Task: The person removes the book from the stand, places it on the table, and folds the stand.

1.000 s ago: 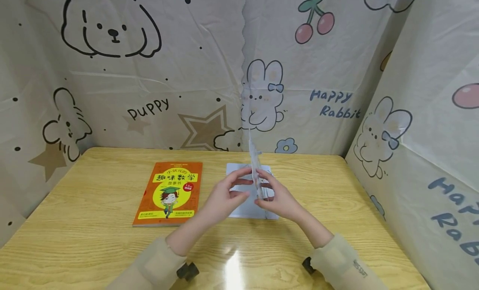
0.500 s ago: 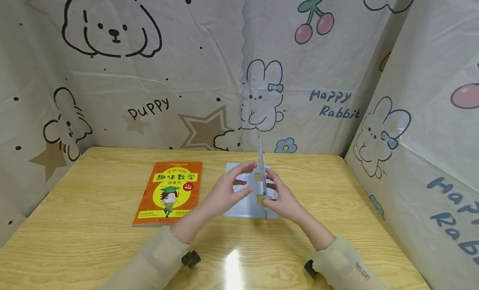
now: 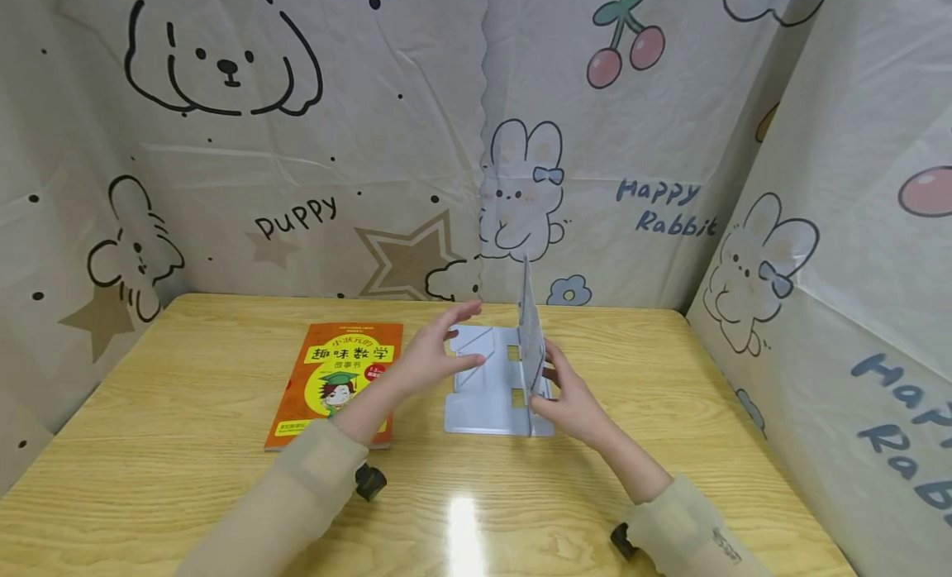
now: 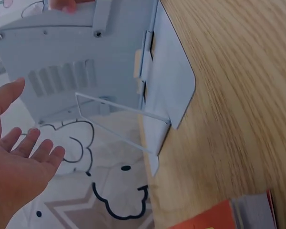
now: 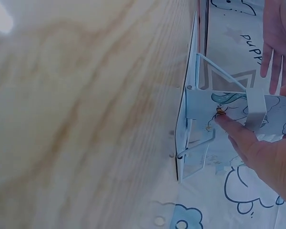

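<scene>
A pale metal book stand [image 3: 472, 413] stands on the table with its base flat and its panel [image 3: 532, 345] raised upright. My right hand [image 3: 573, 402] holds the panel's near edge; in the right wrist view a finger [image 5: 236, 131] lies on its printed face, beside a small clip [image 5: 256, 109]. My left hand [image 3: 426, 360] hovers over the base's left part, fingers spread and holding nothing. In the left wrist view the panel's slotted back [image 4: 62, 76] shows, with a thin wire leg [image 4: 124, 106] reaching toward the base; the left palm [image 4: 19, 176] is apart from both.
An orange book [image 3: 327, 370] with a cartoon cover lies left of the stand, partly under my left forearm. The wooden table [image 3: 186, 494] ends at a printed cloth backdrop [image 3: 416, 147] behind and on the right.
The panel has shifted rightward with my right hand, exposing more of the base. My left hand has left the panel and moved left, its fingers spreading.
</scene>
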Tool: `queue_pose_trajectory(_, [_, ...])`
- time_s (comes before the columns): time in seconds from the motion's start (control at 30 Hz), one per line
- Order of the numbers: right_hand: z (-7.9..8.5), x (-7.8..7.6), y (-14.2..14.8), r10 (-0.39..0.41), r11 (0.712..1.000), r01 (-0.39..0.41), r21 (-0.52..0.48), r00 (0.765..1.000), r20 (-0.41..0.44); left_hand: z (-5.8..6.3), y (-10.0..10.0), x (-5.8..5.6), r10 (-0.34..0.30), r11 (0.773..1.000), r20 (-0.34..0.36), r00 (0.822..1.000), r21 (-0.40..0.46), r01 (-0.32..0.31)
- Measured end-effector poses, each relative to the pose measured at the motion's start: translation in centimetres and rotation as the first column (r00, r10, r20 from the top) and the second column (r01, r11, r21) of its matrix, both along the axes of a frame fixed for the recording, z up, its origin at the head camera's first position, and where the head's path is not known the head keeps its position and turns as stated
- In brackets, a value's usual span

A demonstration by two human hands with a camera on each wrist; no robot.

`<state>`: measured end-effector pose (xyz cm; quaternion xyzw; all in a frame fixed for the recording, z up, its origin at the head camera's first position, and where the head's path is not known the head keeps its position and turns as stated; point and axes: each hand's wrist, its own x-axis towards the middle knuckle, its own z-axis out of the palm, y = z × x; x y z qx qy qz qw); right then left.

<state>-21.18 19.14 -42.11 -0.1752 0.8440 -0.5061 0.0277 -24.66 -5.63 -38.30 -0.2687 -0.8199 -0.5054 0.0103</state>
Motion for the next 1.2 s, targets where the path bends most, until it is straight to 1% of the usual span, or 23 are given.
queue_pose_trajectory(0.17, [0.2, 0.2, 0.1, 0.006, 1.0, -0.006, -0.026, 1.0, -0.016, -0.5, -0.3, -1.2, -0.018, 1.0, 0.099, 0.995, -0.022, 0.02])
queue_pose_trajectory(0.23, [0.9, 0.7, -0.1, 0.013, 0.999, -0.013, -0.029, 1.0, -0.026, -0.7, -0.3, -1.7, -0.014, 0.999, 0.133, 0.991, -0.035, 0.019])
queue_pose_trajectory(0.3, [1.6, 1.2, -0.3, 0.017, 0.999, -0.018, -0.032, 0.999, -0.027, -1.1, -0.4, -2.2, -0.004, 0.998, 0.146, 0.989, -0.065, 0.014])
queue_pose_trajectory(0.4, [2.5, 1.8, -0.6, 0.014, 0.999, -0.015, -0.03, 1.0, -0.017, -1.7, -0.4, -3.0, 0.011, 0.991, 0.151, 0.989, -0.133, 0.009])
queue_pose_trajectory(0.5, [2.4, 1.8, -0.5, 0.01, 0.999, -0.01, -0.031, 1.0, -0.006, -2.3, -0.5, -3.7, 0.02, 0.982, 0.167, 0.986, -0.19, 0.012])
queue_pose_trajectory(0.6, [1.3, 1.1, -0.1, 0.01, 0.999, -0.011, -0.046, 1.0, -0.009, -2.7, -0.5, -4.2, 0.017, 0.975, 0.194, 0.981, -0.22, 0.027])
queue_pose_trajectory(0.77, [-0.4, 0.1, 0.6, 0.016, 0.998, -0.017, -0.053, 1.0, -0.021, -3.6, -0.6, -5.2, -0.022, 0.968, 0.216, 0.976, -0.241, 0.075])
queue_pose_trajectory(0.87, [-0.7, 0.0, 0.8, 0.021, 0.998, -0.022, -0.061, 0.999, -0.027, -4.1, -0.6, -5.7, -0.041, 0.962, 0.229, 0.973, -0.253, 0.1])
queue_pose_trajectory(0.93, [-0.8, 0.0, 0.9, 0.023, 0.997, -0.024, -0.067, 0.999, -0.026, -4.3, -0.7, -5.9, -0.047, 0.96, 0.25, 0.967, -0.255, 0.113])
queue_pose_trajectory(1.1, [-0.7, 0.1, 0.9, 0.025, 0.997, -0.026, -0.07, 0.999, -0.021, -4.7, -0.7, -6.1, -0.046, 0.956, 0.302, 0.952, -0.262, 0.129])
queue_pose_trajectory(1.2, [-0.7, 0.1, 0.9, 0.026, 0.997, -0.028, -0.071, 0.999, -0.02, -4.9, -0.5, -6.1, -0.042, 0.95, 0.307, 0.951, -0.283, 0.134])
